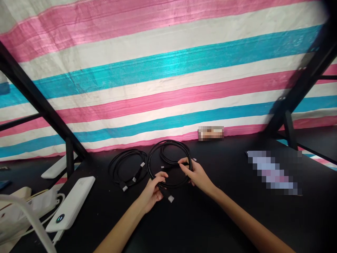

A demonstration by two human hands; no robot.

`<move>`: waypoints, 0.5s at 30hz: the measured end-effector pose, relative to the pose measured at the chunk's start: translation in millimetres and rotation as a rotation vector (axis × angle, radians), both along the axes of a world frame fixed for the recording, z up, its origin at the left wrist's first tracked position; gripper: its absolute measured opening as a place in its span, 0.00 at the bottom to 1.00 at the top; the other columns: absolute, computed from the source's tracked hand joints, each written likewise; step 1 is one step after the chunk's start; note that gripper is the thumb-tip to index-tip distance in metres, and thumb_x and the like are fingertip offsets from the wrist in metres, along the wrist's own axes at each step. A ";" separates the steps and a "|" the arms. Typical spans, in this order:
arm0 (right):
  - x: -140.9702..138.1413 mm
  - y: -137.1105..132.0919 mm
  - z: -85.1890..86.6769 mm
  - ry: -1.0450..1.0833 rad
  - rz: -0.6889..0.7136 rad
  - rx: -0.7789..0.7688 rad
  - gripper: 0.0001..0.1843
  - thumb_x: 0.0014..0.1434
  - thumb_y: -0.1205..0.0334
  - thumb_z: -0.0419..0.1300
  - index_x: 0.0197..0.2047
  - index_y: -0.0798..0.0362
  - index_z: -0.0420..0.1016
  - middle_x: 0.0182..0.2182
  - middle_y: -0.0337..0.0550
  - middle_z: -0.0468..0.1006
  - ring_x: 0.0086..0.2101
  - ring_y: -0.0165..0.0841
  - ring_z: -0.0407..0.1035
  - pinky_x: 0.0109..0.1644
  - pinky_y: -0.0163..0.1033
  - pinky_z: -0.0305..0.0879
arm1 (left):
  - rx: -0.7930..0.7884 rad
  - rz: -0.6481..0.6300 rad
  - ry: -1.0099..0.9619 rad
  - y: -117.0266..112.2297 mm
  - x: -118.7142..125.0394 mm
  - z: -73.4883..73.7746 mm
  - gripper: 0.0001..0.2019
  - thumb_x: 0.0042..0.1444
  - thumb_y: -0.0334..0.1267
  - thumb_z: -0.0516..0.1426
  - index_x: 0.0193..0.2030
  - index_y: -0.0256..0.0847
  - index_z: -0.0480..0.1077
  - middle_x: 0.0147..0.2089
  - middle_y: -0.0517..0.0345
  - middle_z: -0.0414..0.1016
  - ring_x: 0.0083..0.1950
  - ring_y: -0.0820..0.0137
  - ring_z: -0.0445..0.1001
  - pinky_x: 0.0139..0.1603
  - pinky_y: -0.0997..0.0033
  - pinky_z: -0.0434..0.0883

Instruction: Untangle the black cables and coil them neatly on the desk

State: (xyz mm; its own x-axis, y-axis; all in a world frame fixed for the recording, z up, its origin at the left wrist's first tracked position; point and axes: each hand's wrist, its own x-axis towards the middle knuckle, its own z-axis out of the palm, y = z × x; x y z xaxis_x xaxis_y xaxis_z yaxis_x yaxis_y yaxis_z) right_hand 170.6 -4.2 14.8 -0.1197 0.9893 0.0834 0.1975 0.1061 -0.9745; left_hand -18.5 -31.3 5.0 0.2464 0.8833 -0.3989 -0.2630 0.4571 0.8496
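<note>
Hands (pixel 152 193) hold coiled cable (pixel 175 185); power bank display (pixel 60 218) illegible.

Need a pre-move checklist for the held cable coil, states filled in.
1. Left hand on held coil: ok, at its lower left.
2. Right hand on held coil: ok, at its right side.
3. Plug end tucked in: not ok, white tip sticks out below the coil.
4. Held coil tied: cannot tell, hands cover parts.
5. Left coil apart from held coil: cannot tell, edges meet in view.
6. Power bank clear of hands: ok, off left.
</note>
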 end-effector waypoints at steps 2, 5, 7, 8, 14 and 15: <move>1.5 0.1 0.4 -0.004 -0.002 0.030 0.15 0.54 0.50 0.56 0.39 0.52 0.68 0.15 0.28 0.59 0.10 0.22 0.54 0.12 0.29 0.50 | 0.012 -0.051 0.004 0.4 -1.6 -1.6 0.14 0.46 0.40 0.59 0.41 0.41 0.68 0.24 0.67 0.64 0.17 0.83 0.59 0.14 0.82 0.49; 4.4 1.1 -0.3 -0.007 0.011 0.077 0.14 0.54 0.50 0.58 0.37 0.52 0.70 0.14 0.29 0.58 0.11 0.23 0.54 0.12 0.30 0.49 | 0.026 -0.200 -0.036 -0.7 -4.7 -1.0 0.13 0.49 0.41 0.58 0.42 0.40 0.69 0.18 0.71 0.57 0.12 0.83 0.53 0.12 0.81 0.45; 6.5 2.0 -1.2 -0.027 0.027 0.114 0.13 0.54 0.51 0.58 0.36 0.52 0.71 0.15 0.31 0.59 0.13 0.24 0.55 0.14 0.30 0.51 | 0.046 -0.326 -0.046 -2.3 -6.6 1.0 0.12 0.51 0.41 0.57 0.41 0.39 0.70 0.15 0.73 0.51 0.09 0.83 0.50 0.11 0.79 0.41; 7.3 2.3 -1.6 -0.046 0.033 0.135 0.13 0.54 0.52 0.58 0.35 0.53 0.72 0.16 0.32 0.61 0.14 0.24 0.55 0.15 0.30 0.52 | 0.059 -0.373 -0.036 -3.1 -7.0 2.2 0.12 0.51 0.41 0.57 0.40 0.39 0.70 0.15 0.73 0.51 0.08 0.83 0.49 0.10 0.78 0.40; 7.0 -0.7 0.9 -0.053 0.049 0.066 0.17 0.56 0.50 0.55 0.43 0.52 0.70 0.19 0.33 0.65 0.14 0.23 0.57 0.15 0.30 0.55 | 0.079 -0.199 0.049 -5.1 0.0 4.7 0.13 0.49 0.39 0.58 0.43 0.40 0.70 0.24 0.68 0.63 0.09 0.84 0.56 0.09 0.78 0.42; 5.7 -2.0 1.6 -0.042 0.059 0.047 0.18 0.56 0.50 0.56 0.46 0.52 0.68 0.20 0.33 0.65 0.14 0.23 0.57 0.14 0.29 0.55 | 0.077 -0.153 0.047 -5.0 1.9 3.9 0.15 0.50 0.39 0.58 0.45 0.40 0.70 0.24 0.67 0.64 0.09 0.84 0.56 0.10 0.78 0.43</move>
State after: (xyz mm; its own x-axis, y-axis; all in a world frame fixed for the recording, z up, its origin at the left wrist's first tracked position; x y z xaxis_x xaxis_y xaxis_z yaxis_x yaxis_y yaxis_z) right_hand 176.3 -6.2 16.4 -0.1821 0.9755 0.1233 0.2301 0.1642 -0.9592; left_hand -16.6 -36.3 8.9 0.3630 0.8653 -0.3456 -0.1546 0.4217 0.8935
